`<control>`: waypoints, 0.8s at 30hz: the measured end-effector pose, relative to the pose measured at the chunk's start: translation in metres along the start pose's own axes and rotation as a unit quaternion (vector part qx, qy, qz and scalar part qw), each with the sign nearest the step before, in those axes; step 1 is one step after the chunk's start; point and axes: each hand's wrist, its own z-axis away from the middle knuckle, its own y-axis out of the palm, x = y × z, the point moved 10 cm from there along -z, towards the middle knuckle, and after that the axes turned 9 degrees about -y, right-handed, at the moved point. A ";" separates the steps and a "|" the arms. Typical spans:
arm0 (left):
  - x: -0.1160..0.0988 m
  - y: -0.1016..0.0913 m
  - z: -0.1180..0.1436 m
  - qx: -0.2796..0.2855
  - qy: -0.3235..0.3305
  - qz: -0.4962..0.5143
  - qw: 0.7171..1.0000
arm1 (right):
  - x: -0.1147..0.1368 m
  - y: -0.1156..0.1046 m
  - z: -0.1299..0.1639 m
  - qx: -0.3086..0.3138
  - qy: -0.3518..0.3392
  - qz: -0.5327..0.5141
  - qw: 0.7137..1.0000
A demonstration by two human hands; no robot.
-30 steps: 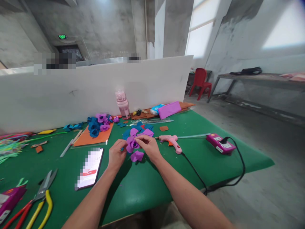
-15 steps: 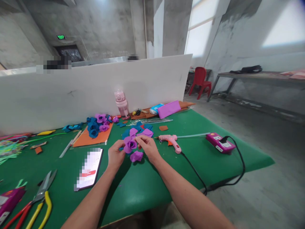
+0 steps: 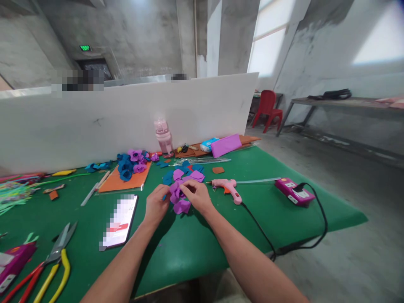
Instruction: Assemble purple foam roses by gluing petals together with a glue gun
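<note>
**Purple foam flower, pinched between both hands at bench centre**

Grip: your left hand (image 3: 157, 205) and right hand (image 3: 198, 195) both close on the purple flower (image 3: 176, 191), fingertips meeting it from either side, just above the bench (image 3: 202, 248). The left takes it from 9 o'clock, the right from 3 o'clock, thumb and forefinger curled over the top. Exact finger contact on the far side is hidden.

Handling, as a judgement: looks like thin craft foam or felt — very light, soft, springy, easily creased. Petals would likely unroll if you slacken. Hold at the rolled core or base, not at the petal edges; a light pinch should do, a hard squeeze would flatten it.

Outward:
- A loose purple petal piece (image 3: 182, 206) lies touching the bench just at 6 o'clock of the flower, below your right fingers.
- A scatter of purple and blue cut pieces (image 3: 184, 173) sits at 12 o'clock, just beyond.
- The pink glue gun (image 3: 227, 187) lies at 3 o'clock, near your right hand, nozzle pointing toward the flower; its black cord (image 3: 261, 229) trails to the bench edge. Treat the tip as hot.
- Phone (image 3: 120, 221) at 8 o'clock.
- Finished blue and purple flowers (image 3: 131, 162) on an orange sheet at 11 o'clock.
- Scissors (image 3: 58, 248) far at 8 o'clock.
</note>
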 end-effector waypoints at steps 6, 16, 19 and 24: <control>0.007 0.002 0.001 0.008 -0.009 0.007 1.000 | 0.000 0.002 0.000 0.008 -0.012 -0.004 1.000; 0.014 0.011 0.001 0.043 -0.007 0.024 0.999 | 0.027 0.003 0.000 0.041 -0.071 0.018 0.997; 0.018 0.010 0.001 0.035 -0.024 0.041 0.998 | 0.025 0.001 0.000 0.033 -0.057 -0.013 0.998; 0.035 0.012 0.000 0.031 -0.142 0.166 0.975 | -0.002 -0.008 -0.002 -0.033 0.048 -0.119 0.991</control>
